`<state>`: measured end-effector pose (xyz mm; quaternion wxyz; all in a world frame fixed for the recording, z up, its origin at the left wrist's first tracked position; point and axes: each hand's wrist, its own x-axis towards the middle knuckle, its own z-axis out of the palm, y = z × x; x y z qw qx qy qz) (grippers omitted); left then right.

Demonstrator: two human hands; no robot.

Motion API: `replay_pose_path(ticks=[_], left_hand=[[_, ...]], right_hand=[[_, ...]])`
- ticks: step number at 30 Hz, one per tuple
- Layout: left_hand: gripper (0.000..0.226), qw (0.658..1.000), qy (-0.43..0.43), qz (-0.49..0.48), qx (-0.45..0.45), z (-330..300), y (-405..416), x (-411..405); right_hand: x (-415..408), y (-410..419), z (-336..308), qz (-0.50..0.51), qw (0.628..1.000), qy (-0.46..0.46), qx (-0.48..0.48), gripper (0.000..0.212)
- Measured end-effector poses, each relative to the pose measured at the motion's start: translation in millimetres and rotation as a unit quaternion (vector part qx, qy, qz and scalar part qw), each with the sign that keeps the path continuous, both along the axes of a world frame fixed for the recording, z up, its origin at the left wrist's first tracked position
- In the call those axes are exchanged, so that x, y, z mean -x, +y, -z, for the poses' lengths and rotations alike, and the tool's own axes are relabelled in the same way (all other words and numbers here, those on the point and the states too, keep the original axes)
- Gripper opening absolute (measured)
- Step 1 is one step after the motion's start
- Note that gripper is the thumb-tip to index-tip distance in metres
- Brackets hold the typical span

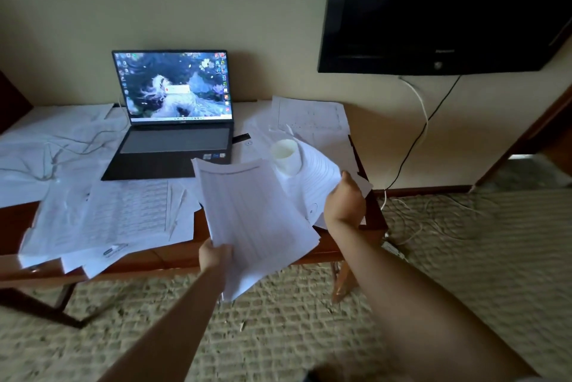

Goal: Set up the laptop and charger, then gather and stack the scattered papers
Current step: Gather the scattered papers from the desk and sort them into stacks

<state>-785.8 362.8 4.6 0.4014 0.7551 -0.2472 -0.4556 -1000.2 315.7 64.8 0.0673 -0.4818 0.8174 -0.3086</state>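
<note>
Papers [253,214]: gathered sheaf held over the desk [173,257] front edge, more sheets scattered around the open laptop [173,121] | Risk: sliding sheets from under the white cup [286,155] may tip it | Left hand [213,256]: pinches the sheaf's bottom edge | Right hand [343,203]: fingers curled on loose sheets beside the cup

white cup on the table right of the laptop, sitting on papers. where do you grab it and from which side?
Grip the white cup around its side wall, just below the rim, probably coming from the right and above. It stands upright with its mouth open, so the wall is the clean hold. The laptop blocks the left, the left hand holds a sheaf of papers in front, and the right hand is nearest.
</note>
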Motion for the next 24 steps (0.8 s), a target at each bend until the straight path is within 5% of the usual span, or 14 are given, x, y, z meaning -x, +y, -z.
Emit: replay_pose_path(ticks=[8,13,18,24], left_hand=[[0.022,0.998,-0.007,0.057,-0.018,-6.9,-4.4,-6.0],[0.023,0.996,-0.003,0.083,-0.018,-10.1,-4.7,-5.1],[0.019,0.996,0.016,0.088,-0.011,-9.2,-2.2,-2.2],[0.015,0.997,0.009,0.074,-0.001,-1.3,-7.5,0.1]], right_hand=[[-8.3,-0.2,-12.3,-0.031,0.997,0.065,-0.022,0.030],[-6.4,11.2,-9.5,0.042,0.999,0.015,-0.023,0.032],[-2.7,13.6,1.9,-0.008,0.992,-0.070,-0.105,0.020],[14.1,17.7,26.5,0.031,0.973,-0.146,-0.176,0.038]])
